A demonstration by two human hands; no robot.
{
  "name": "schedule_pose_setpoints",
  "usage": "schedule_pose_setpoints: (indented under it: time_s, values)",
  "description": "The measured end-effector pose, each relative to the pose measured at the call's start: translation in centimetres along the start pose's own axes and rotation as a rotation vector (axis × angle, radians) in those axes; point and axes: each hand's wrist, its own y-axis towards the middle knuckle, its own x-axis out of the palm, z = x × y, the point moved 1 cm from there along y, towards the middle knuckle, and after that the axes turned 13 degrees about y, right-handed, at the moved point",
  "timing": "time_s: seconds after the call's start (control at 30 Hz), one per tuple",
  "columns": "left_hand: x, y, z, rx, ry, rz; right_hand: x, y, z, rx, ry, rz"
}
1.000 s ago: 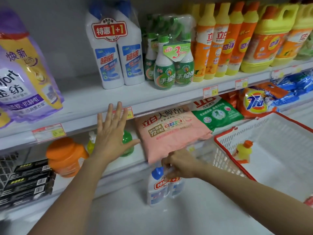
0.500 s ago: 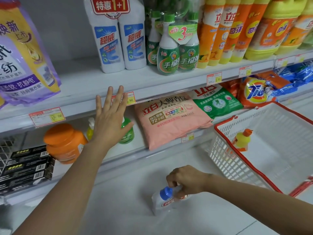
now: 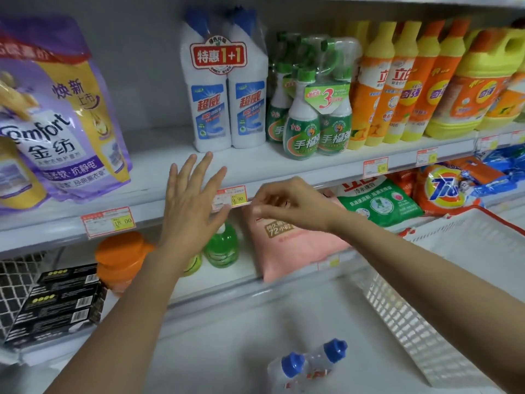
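1. Risk to the white-and-red paper price label (image 3: 231, 198), clipped on the front rail of the white metal shelf (image 3: 159, 180) between both hands: tears if tugged.
2. Risk underfoot from the wrapped pair of white plastic blue-capped bottles (image 3: 308, 365) on the floor: rolls off if kicked.
3. Left hand (image 3: 190, 211): hovers flat before the rail, fingers spread, holding nothing.
4. Right hand (image 3: 289, 206): reaches in, fingers bent beside the label; cannot tell whether pinching it.
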Motion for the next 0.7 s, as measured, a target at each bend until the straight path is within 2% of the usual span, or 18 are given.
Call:
schedule_pose_setpoints:
  time_s: [0.1,0.17,0.3,0.43,0.6,0.7]
  values:
    - [0.2,0.5,-1.7,-0.066,0.057,-0.154,-2.3,6.3,-2.3,-0.091,0.056,0.229]
    - [0.6,0.4,-2.5,-0.052,0.106,-0.227,-3.3,10.5,-2.6,-0.084,-0.002,0.385]
    - [0.8,0.3,-3.1,-0.029,0.102,-0.201,-4.2,17.0,-1.4,0.083,-0.137,0.645]
    - [1.1,0.1,-3.4,-0.026,0.104,-0.16,-3.7,19.4,-0.2,0.07,-0.028,0.853]
    - [1.4,0.1,-3.7,-0.031,0.086,-0.146,-4.9,19.4,0.2,0.185,-0.137,0.952]
    - [1.4,0.1,-3.6,-0.048,0.079,-0.15,-5.4,18.4,-0.3,0.123,-0.098,0.969]
